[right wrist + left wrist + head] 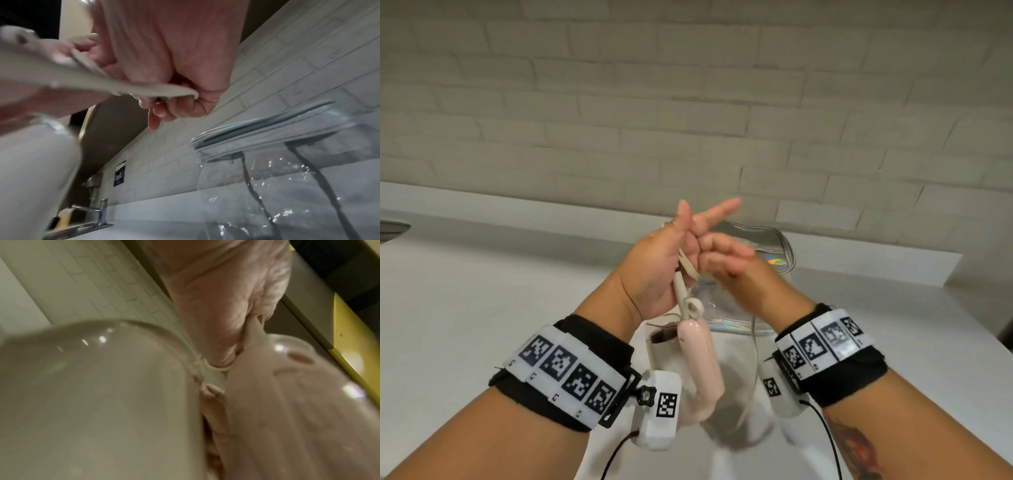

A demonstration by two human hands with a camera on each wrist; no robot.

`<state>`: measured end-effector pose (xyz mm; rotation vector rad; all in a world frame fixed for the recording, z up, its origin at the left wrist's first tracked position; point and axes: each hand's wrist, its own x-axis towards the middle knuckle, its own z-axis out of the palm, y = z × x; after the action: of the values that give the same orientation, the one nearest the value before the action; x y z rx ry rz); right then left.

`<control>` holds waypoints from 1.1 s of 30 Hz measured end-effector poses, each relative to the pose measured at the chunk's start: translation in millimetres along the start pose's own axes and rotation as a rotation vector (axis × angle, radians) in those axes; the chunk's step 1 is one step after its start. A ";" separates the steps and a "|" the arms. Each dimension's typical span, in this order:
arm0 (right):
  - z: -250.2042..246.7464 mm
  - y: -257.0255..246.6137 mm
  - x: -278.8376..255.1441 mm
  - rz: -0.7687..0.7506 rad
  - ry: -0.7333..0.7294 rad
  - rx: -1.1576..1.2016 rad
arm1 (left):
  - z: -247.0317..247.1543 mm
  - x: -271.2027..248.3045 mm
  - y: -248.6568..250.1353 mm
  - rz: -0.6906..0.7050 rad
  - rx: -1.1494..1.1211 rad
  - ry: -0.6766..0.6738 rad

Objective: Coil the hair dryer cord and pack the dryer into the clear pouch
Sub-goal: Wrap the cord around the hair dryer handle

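Note:
Above the white counter (500, 281), my left hand (671, 257) holds the beige cord (684, 270) just above the dryer's handle, thumb and index finger pointing up. The hair dryer (700, 359), with its pink handle and pale barrel (92, 402), hangs below that hand. My right hand (722, 255), blurred, sits close beside the left, and its fingers curl round the cord (127, 86). A slack length of cord (755, 346) droops under the right wrist. The clear pouch (774, 246) with its iridescent trim lies on the counter just behind both hands and appears again as the pouch (287, 170).
A pale brick-tile wall (688, 102) backs the counter. A chrome faucet (102, 209) and sink lie off to the left, with the sink's edge (392, 229) at the far left. The counter steps back at the right (959, 270).

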<state>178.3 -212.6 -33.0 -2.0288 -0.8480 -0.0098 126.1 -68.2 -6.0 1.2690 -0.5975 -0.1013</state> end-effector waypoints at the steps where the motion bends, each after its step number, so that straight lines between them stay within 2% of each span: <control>1: 6.0 0.8 -1.1 -0.030 -0.009 -0.124 | -1.3 1.9 1.4 0.008 0.005 0.017; 3: 11.5 2.8 -4.7 -0.062 -0.040 -0.396 | -4.9 3.9 2.8 0.023 0.017 0.061; 6: 8.3 3.9 -12.5 -0.040 -0.062 -0.343 | -11.9 3.6 0.6 0.044 0.004 0.108; 8: 4.0 2.9 -20.9 0.018 -0.106 -0.132 | -14.9 3.8 -2.3 0.052 0.009 0.133; 12: -9.0 3.9 -43.3 0.304 -0.194 0.484 | -25.8 6.0 -5.5 0.084 0.058 0.241; 15: -27.6 16.4 -58.5 0.369 -0.116 0.658 | -47.5 4.7 -0.9 0.113 0.039 0.372; 18: -41.7 31.2 -68.1 0.376 0.024 0.540 | -61.5 1.4 1.3 0.097 -0.047 0.382; 21: -48.8 40.5 -68.3 0.343 0.132 0.383 | -55.8 3.6 -5.1 0.074 -0.012 0.379; 25: -64.9 46.3 -69.5 0.310 0.237 0.312 | -59.8 3.6 -2.1 0.105 -0.086 0.484; 27: -70.4 47.0 -72.4 0.300 0.233 0.257 | -60.5 2.9 -1.9 0.088 -0.060 0.524; 29: -70.5 40.1 -73.4 0.263 0.193 0.194 | -56.9 2.6 -9.5 0.030 0.095 0.538; 31: -69.2 24.3 -72.2 0.194 0.150 0.169 | -51.1 2.9 -21.7 -0.044 0.275 0.493; 33: -68.5 4.3 -68.1 0.103 0.108 0.165 | -42.8 1.9 -27.4 -0.119 0.357 0.398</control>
<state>149.7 -303.6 -17.6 -1.8966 -0.6543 0.0079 154.8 -40.6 -37.6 1.6182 -0.1984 0.1646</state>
